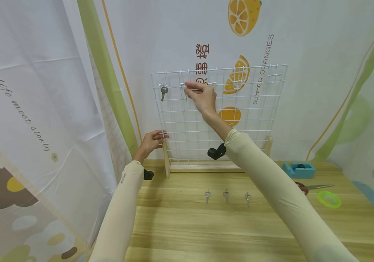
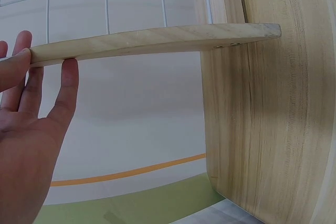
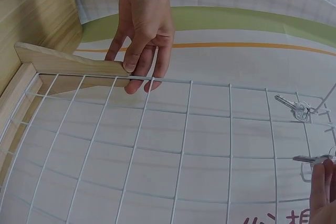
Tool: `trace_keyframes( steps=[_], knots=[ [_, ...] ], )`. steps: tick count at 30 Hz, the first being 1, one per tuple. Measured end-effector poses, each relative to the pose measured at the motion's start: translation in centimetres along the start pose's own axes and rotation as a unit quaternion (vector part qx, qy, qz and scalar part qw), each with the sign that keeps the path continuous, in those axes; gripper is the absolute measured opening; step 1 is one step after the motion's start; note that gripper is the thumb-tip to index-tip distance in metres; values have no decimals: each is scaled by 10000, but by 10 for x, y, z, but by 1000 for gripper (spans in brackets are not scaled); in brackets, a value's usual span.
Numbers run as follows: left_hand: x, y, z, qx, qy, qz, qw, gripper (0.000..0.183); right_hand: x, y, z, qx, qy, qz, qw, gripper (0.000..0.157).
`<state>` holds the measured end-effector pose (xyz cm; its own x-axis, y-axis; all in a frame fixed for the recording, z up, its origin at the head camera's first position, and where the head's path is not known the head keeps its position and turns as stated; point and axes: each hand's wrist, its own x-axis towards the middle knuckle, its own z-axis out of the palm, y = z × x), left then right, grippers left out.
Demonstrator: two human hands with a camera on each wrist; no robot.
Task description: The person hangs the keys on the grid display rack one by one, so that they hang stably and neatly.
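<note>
In the head view, the right hand [image 1: 204,97] pinches a key [image 3: 308,158] at the grid [image 3: 230,129], upper centre. The left hand [image 1: 151,142] grips the upright [image 2: 147,41], left of centre. Three keys [image 1: 226,196] lie lower centre.

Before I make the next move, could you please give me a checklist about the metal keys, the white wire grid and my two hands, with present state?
1. Left hand on the pale wooden upright: ok, fingers and thumb grip its end.
2. Right hand holding one silver metal key: ok, pinched at its upper end.
3. Held key seated on a hook: cannot tell, the fingers hide the contact.
4. Another metal key hanging at the upper left of the white wire grid: ok.
5. Three loose silver keys hung too: not ok, they lie in a row on the wooden table.
</note>
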<state>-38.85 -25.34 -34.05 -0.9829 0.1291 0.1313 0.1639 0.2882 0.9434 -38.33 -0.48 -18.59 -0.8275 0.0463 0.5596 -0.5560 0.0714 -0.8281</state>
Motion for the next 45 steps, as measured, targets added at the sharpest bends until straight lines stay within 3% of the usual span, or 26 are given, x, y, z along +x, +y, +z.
trace_keyframes(
  steps=[22,45],
  knots=[
    [2,5,10,10,-19,46,10000,42,-1,5,-18,-492,-1031,347,9928,60],
    [0,1,3,-109,-22,-43,9999,45,-26,11,-45,-377,-1790,99,9831,58]
  ],
)
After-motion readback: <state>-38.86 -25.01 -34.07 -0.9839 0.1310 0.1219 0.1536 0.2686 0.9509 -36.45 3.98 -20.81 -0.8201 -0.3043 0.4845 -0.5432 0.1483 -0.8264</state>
